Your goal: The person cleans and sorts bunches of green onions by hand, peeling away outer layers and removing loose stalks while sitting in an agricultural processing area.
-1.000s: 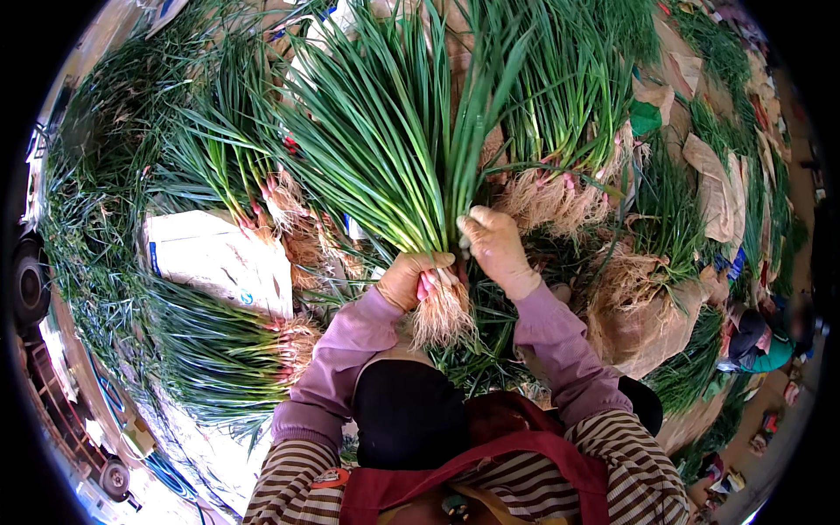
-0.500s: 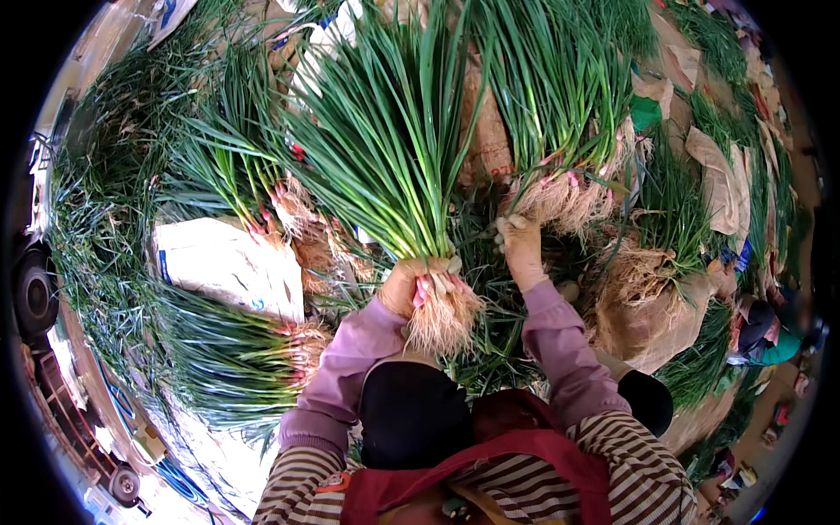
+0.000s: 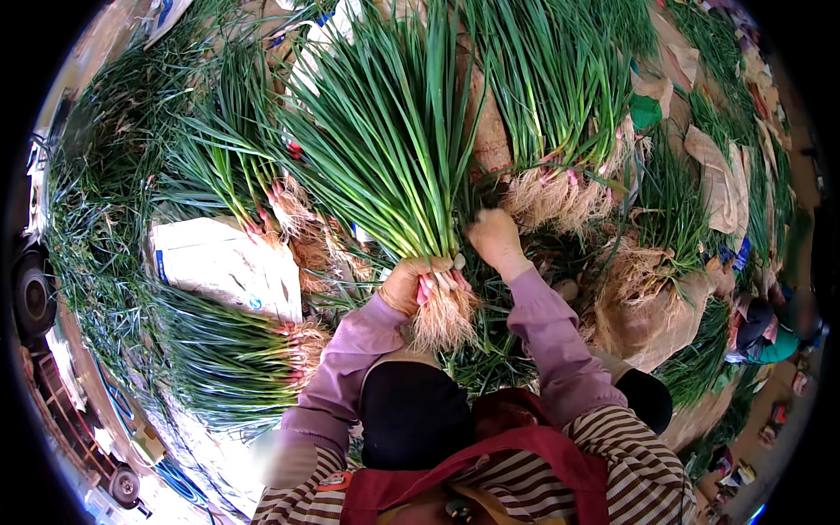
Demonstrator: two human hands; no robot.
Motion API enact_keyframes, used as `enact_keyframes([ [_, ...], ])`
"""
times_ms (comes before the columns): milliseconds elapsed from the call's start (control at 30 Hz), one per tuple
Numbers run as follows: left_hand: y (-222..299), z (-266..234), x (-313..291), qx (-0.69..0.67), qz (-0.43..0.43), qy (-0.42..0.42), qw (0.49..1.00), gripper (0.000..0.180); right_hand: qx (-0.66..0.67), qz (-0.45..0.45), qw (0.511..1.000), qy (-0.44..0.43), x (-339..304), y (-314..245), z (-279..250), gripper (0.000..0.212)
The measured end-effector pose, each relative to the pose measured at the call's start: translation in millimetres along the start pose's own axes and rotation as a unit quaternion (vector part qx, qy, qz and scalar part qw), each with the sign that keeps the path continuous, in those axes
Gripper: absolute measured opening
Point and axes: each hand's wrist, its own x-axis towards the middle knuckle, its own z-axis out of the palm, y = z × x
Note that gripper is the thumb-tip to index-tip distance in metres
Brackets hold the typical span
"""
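My left hand (image 3: 404, 284) is closed round a thick bunch of green onions (image 3: 411, 175) just above their pink bulbs. The long leaves fan upward and away from me, and the pale roots hang below my fist toward my lap. Just right of the bunch is my right hand (image 3: 495, 238), closed, its fingertips turned toward the stems. Whatever it may pinch is hidden by the fingers. Beyond that hand lies another bundle of green onions (image 3: 560, 114), its shaggy roots toward me.
More green onions lie at left (image 3: 236, 354), partly beside a pale sack (image 3: 229, 262). Rooted plants rest on a brown sack (image 3: 652, 324) at right. Loose leaves (image 3: 114, 201) cover the far left. Another person (image 3: 761, 332) sits at the far right. Wheels (image 3: 35, 289) show at the left rim.
My right hand has moved left, from beside the far bundle's roots to the held bunch's right side. My left hand keeps its grip, and the bunch has shifted only slightly.
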Motion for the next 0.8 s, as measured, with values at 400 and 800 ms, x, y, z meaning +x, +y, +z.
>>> enact_keyframes([
  [400, 1, 18, -1, -0.032, 0.053, -0.021, 0.998, 0.043, 0.823, 0.206, 0.491, -0.2, -73, -30, -42, 0.07],
  [800, 4, 19, -7, -0.02, 0.005, -0.032, 0.999, 0.041, 0.328, 0.138, 0.913, 0.201, -19, -21, -6, 0.017],
])
